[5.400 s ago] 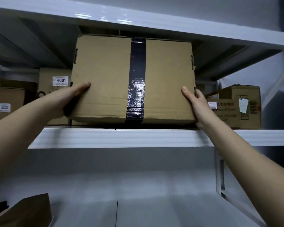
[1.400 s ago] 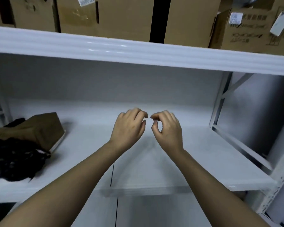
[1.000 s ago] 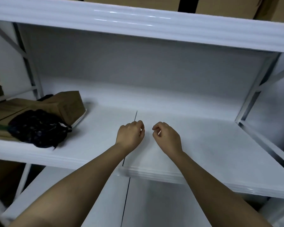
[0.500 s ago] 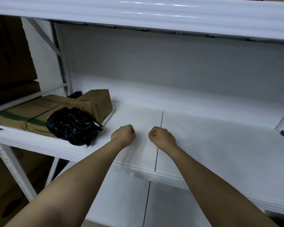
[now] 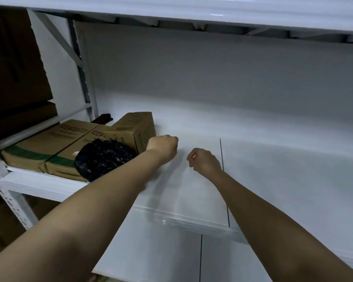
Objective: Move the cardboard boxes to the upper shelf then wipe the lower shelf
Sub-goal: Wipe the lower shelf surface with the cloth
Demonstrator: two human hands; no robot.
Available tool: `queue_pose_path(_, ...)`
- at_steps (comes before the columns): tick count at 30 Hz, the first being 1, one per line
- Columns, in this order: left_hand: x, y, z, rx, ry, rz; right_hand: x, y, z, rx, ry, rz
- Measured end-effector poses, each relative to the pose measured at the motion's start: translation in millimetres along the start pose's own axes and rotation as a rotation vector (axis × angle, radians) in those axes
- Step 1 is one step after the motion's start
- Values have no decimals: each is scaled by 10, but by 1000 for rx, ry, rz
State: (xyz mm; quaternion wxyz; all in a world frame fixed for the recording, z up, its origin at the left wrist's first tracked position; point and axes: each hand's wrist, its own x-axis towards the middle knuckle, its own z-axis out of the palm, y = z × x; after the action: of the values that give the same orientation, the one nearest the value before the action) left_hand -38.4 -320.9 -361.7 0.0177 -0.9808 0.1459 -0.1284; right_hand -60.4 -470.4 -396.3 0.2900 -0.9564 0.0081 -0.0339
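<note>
Cardboard boxes [image 5: 102, 139] lay on the lower shelf [image 5: 273, 169], to the left of both hands. Two flat ones with green bands lay side by side, and a smaller box [image 5: 139, 127] stood behind them, just beside the left hand [image 5: 163, 148]. A crumpled black plastic bag [image 5: 102, 157] rested on the front of the flat boxes, close to the left forearm. A small dark object [image 5: 103, 118] showed behind the boxes, near the upright post [image 5: 84, 74] of the rack; what it was I could not tell.

Both hands were stretched out over the lower shelf, a little apart from each other and at almost the same height. The left hand was curled into a fist and seemed to hold nothing. The right hand [image 5: 204, 160] also had its fingers curled, with thumb and forefinger close together; whether something was pinched between them could not be seen. A thin dark seam [image 5: 222, 159] ran across the shelf board just to the right of the right hand. The white front edge of the upper shelf [image 5: 192, 9] passed above both hands. Far to the left, large brown cartons [image 5: 14, 62] stood in the next bay.
</note>
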Motion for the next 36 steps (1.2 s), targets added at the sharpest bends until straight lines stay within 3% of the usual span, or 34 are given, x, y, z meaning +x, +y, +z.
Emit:
queue_pose_path(7, 248, -214, 17, 17, -55, -14, 417, -119, 233, -114, -85, -48)
queue_pose_path(13, 606, -441, -153, 19, -6, -65, 912, -344, 157, -110, -59, -153)
queue_pose_path(20, 833, -787, -270, -206, 21, -161, 1343, -843, 46, -97, 26, -242)
queue_pose_path(28, 969, -1656, -263, -383, -3, -338, 1676, -1622, 150, -31, 138, -342)
queue_pose_path(36, 951, -2731, -181, -493, -55, -449, 1973, -2511, 607, 3, 53, -329)
